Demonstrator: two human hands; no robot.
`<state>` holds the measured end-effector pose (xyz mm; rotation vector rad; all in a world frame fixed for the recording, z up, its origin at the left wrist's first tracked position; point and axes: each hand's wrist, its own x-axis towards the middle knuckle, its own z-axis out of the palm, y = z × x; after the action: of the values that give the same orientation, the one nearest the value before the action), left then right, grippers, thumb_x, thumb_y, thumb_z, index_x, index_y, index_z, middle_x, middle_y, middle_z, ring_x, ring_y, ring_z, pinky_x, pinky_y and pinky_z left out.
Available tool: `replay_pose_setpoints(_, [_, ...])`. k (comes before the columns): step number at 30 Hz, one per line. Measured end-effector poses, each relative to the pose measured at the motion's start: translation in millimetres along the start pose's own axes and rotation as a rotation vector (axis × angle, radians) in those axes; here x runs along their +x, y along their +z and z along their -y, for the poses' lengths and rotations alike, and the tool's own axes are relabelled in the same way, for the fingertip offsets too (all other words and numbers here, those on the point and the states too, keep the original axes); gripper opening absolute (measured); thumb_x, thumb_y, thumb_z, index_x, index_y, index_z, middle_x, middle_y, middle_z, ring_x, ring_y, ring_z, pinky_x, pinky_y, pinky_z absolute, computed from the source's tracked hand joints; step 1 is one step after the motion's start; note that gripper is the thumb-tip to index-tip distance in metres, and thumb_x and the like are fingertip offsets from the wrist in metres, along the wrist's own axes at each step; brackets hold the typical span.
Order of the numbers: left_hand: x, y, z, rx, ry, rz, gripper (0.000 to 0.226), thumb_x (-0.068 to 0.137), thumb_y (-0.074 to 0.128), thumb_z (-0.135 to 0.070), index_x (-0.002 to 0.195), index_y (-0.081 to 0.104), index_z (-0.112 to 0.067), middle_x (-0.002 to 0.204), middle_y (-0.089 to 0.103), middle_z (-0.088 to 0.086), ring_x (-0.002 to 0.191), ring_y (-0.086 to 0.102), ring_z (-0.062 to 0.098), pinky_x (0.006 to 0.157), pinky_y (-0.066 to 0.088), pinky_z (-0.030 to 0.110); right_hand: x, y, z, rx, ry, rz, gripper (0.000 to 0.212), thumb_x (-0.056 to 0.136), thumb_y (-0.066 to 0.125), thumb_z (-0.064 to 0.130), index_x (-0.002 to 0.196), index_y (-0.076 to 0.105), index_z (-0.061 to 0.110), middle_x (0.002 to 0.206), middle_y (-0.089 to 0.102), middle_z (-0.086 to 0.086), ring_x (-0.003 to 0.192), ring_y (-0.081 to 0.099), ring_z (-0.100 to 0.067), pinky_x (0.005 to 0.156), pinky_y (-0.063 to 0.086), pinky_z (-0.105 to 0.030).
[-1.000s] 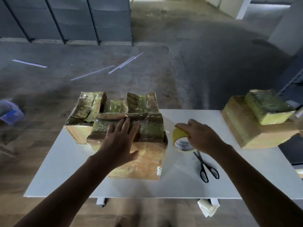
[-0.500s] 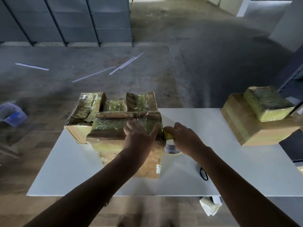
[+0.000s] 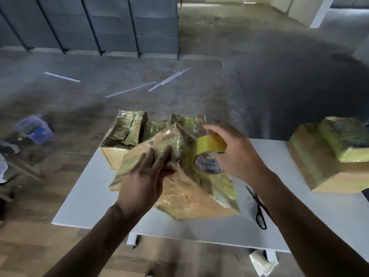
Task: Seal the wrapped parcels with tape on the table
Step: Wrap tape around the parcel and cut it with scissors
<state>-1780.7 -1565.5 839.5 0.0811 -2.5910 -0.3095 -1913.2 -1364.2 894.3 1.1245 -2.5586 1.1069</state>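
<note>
Half a second ago the front parcel point(image 3: 191, 198) lay flat on the bench point(image 3: 83, 188). Now it is tipped up and turned, one corner raised and its near corner down on the bench. The tape roll point(image 3: 209, 152), low at that parcel's right edge before, is now lifted against its upper right side. The left hand point(image 3: 143, 180) lies on the parcel's left face, its grip wide, fingers nearly straight and pressed onto the plastic wrap. The right hand point(image 3: 237, 154) has its grip closed round the yellow tape roll, fingers curled over the rim. Scissors point(image 3: 259, 208) lie right of the parcel, and the rear parcels point(image 3: 127, 128) sit just behind it.
</note>
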Motion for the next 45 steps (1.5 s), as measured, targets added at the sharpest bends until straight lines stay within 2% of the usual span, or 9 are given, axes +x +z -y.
replay_pose_setpoints(3, [-30,7,8,-0.237,-0.167,-0.13,0.057,0.09,0.054,-0.027,0.143,0.036,-0.03,0.136,0.056,0.014,0.106,0.066,0.032,0.068,0.057,0.034,8,4,23,0.154,-0.058,0.039,0.06,0.08,0.065,0.004,0.13,0.049,0.033,0.126,0.049,0.016,0.113,0.043,0.005,0.09,0.035,-0.005])
replay_pose_setpoints(8, [-74,42,34,-0.624,-0.391,-0.04,0.064,0.092,0.052,-0.027,0.145,0.025,-0.052,0.145,0.047,-0.006,0.13,0.047,0.007,0.101,0.046,0.027,2,59,19,0.153,-0.095,0.21,0.058,0.086,0.065,0.004,0.127,0.043,0.039,0.123,0.046,0.012,0.087,0.049,0.007,0.07,0.038,-0.002])
replay_pose_setpoints(13, [-97,42,72,-0.412,-0.402,0.11,0.076,0.089,0.063,-0.035,0.151,0.02,-0.028,0.15,0.033,-0.01,0.134,0.042,0.013,0.097,0.041,0.027,-5,108,18,0.028,-0.165,0.386,0.067,0.091,0.062,0.014,0.145,0.031,0.037,0.115,0.051,0.0,0.074,0.051,0.001,0.06,0.045,-0.015])
replay_pose_setpoints(18, [-76,27,94,-0.242,-0.164,0.344,0.111,0.078,0.073,-0.048,0.151,-0.008,-0.028,0.157,-0.003,-0.015,0.142,-0.001,0.001,0.115,0.014,0.028,1,138,25,0.08,-0.139,0.376,0.078,0.088,0.063,0.009,0.145,0.024,0.043,0.111,0.043,0.006,0.088,0.051,-0.003,0.068,0.049,-0.018])
replay_pose_setpoints(24, [-58,43,102,-0.059,0.043,0.279,0.097,0.071,0.078,-0.039,0.147,0.031,-0.001,0.153,0.033,0.014,0.144,0.021,0.026,0.113,0.029,0.049,5,139,19,0.142,-0.073,0.401,0.094,0.085,0.066,0.006,0.144,0.011,0.054,0.125,0.043,-0.002,0.096,0.059,-0.017,0.073,0.057,-0.032])
replay_pose_setpoints(29, [-57,46,107,0.024,0.063,0.284,0.097,0.066,0.084,-0.034,0.144,0.038,-0.001,0.147,0.043,0.015,0.139,0.033,0.029,0.111,0.027,0.048,14,112,21,0.01,-0.091,0.425,0.09,0.083,0.065,0.004,0.146,0.017,0.047,0.131,0.045,-0.004,0.065,0.053,-0.007,0.053,0.046,-0.019])
replay_pose_setpoints(34, [-48,47,97,0.053,0.053,0.303,0.103,0.064,0.086,-0.03,0.147,0.032,-0.001,0.148,0.042,0.014,0.137,0.038,0.033,0.11,0.028,0.049,5,39,6,-0.216,-0.091,0.407,0.078,0.077,0.073,0.013,0.139,0.033,0.039,0.12,0.052,0.01,0.093,0.057,-0.012,0.069,0.045,-0.02])
replay_pose_setpoints(39, [-44,52,82,0.065,0.064,0.338,0.105,0.065,0.085,-0.031,0.149,0.028,-0.005,0.152,0.036,0.011,0.138,0.035,0.035,0.109,0.03,0.054,-9,23,-4,-0.447,-0.234,0.466,0.069,0.077,0.074,0.024,0.134,0.038,0.038,0.121,0.056,0.003,0.083,0.043,-0.009,0.068,0.028,-0.015])
replay_pose_setpoints(45, [-41,52,88,0.09,0.065,0.356,0.093,0.073,0.08,-0.033,0.147,0.031,-0.005,0.153,0.034,0.012,0.14,0.031,0.033,0.112,0.025,0.053,-21,43,-27,0.006,0.04,0.455,0.088,0.083,0.066,0.008,0.14,0.018,0.054,0.137,0.038,0.009,0.114,0.052,-0.015,0.079,0.056,-0.022])
